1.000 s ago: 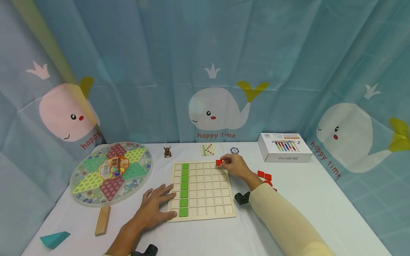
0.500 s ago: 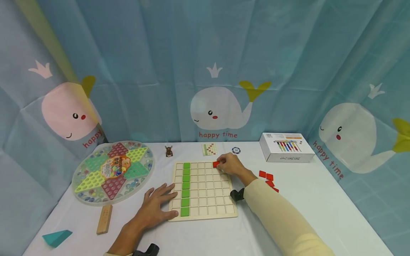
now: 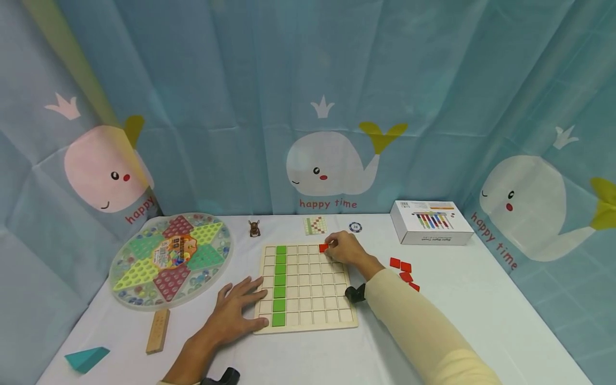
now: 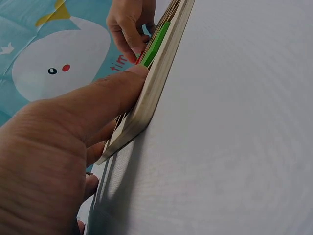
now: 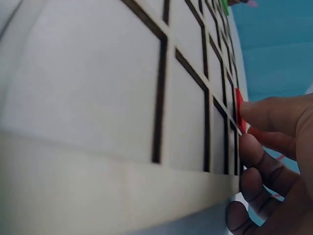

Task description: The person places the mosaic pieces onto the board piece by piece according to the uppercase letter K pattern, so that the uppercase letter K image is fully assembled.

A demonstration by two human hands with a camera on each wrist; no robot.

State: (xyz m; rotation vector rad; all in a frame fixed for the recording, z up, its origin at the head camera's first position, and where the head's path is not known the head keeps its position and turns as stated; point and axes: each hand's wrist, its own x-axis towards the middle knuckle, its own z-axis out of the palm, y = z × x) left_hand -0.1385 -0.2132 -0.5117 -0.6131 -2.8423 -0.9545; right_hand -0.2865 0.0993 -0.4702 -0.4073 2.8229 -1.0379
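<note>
A wooden grid board (image 3: 318, 291) lies flat on the table, with a column of green square tiles (image 3: 279, 280) near its left side. My right hand (image 3: 346, 248) pinches a red square tile (image 3: 323, 248) at the far row, near the right corner. In the right wrist view the fingertips press against this red tile (image 5: 239, 107), while the other fingers are bent at the board's rim. My left hand (image 3: 233, 311) rests with spread fingers over the board's left edge; its thumb (image 4: 132, 73) touches the near corner by a green tile (image 4: 156, 45).
Loose red tiles (image 3: 406, 267) lie right of the board. Behind it are a pattern card (image 3: 315, 225), a round chip (image 3: 355, 227), a brown figurine (image 3: 254, 229) and a white box (image 3: 427, 236). Leftward lie a Chinese checkers board (image 3: 212, 278), wooden block (image 3: 158, 331) and teal wedge (image 3: 87, 359).
My right hand has moved slightly left with the red tile, from the board's far right corner to a cell in the far row. The left hand stays in place.
</note>
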